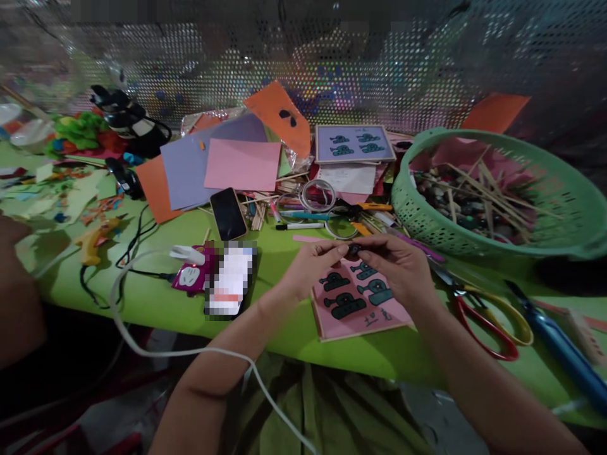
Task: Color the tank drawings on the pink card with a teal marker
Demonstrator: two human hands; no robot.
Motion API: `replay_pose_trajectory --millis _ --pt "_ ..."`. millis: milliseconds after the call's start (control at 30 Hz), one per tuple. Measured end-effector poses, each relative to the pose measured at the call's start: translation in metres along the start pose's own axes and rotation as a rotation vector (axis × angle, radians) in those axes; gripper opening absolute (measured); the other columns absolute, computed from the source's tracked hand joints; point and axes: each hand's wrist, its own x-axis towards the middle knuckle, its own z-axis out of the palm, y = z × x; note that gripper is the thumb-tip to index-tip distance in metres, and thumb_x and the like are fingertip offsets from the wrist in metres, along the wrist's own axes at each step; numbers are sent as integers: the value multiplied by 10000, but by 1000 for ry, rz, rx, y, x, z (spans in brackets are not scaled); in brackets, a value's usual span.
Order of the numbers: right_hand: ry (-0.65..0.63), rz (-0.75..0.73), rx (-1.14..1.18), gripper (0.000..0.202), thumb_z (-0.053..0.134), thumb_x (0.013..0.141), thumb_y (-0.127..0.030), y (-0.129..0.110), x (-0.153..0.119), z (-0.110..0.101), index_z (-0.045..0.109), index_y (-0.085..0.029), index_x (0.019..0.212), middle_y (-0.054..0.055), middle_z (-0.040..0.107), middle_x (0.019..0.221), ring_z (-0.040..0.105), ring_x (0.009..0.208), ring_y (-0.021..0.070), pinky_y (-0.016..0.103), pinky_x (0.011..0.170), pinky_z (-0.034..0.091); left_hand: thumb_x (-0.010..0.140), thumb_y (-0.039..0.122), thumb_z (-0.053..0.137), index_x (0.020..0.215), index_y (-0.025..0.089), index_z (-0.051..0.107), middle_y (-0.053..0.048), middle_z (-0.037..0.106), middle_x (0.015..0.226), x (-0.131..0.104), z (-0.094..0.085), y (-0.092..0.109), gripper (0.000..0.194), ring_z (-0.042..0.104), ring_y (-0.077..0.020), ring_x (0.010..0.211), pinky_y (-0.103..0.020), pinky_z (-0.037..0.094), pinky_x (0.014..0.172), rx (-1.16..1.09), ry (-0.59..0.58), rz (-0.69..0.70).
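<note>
Above a pink card, my left hand (315,264) and my right hand (396,262) pinch a small dark piece (355,249) between their fingertips. What the piece is cannot be made out. The pink card (327,321) lies near the table's front edge, with several dark green tank-like shapes and some writing on it. A framed purple picture (355,155) with similar shapes leans at the back. Red and yellow scissors (488,316) lie to the right of my right hand.
A green basket (403,189) holding sticks stands at the right. Phones (229,215), a purple box (192,275) and a yellow glue gun (97,243) lie left. A blue cutter (564,347) is far right. A white cable (180,354) crosses my left forearm.
</note>
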Motion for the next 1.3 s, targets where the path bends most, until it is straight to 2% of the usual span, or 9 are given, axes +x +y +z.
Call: replay_pose_trajectory --millis 200,367,500,733,933,1167,1300 --pt "84 -19 -24 124 839 791 -228 2 1 1 823 -259 910 13 802 878 734 809 170 291 749 592 614 517 965 959 195 829 -34 785 888 1 1 -3 490 652 -112 767 -258 500 767 -26 -22 11" --pt "115 -39 -145 81 818 822 -267 0 0 1 808 -242 898 18 783 870 694 791 173 302 711 540 644 430 963 977 202 813 -28 784 959 2 2 -5 431 661 -112 814 -265 508 813 -34 -12 59" --pt "138 -31 -195 107 841 788 -301 -3 -2 1 787 -224 838 18 757 824 673 772 181 314 694 511 630 394 974 969 195 794 -32 779 949 3 2 -6 432 695 -144 870 -309 530 886 -42 -26 89" --pt "127 -35 -241 127 843 786 -330 -3 -1 2 781 -223 816 30 746 827 669 784 202 340 703 505 600 376 988 908 178 780 -34 781 900 4 4 -11 421 707 -151 864 -325 548 913 -36 -1 132" --pt "135 -56 -207 104 841 790 -320 0 -2 4 791 -229 803 30 751 829 686 789 208 351 717 529 604 388 982 892 167 788 -36 792 878 6 3 -16 412 712 -145 817 -320 565 876 -21 32 128" --pt "138 -71 -214 107 817 830 -343 0 -3 1 791 -241 809 31 765 847 696 795 208 351 711 547 592 401 991 873 168 786 -34 792 846 4 4 -12 419 713 -139 784 -305 575 839 -7 45 132" --pt "120 -43 -175 135 853 799 -370 -1 -2 2 795 -249 815 27 754 831 691 778 206 350 704 555 595 381 992 874 167 781 -40 796 869 3 6 -12 410 724 -148 810 -313 579 856 1 52 139"
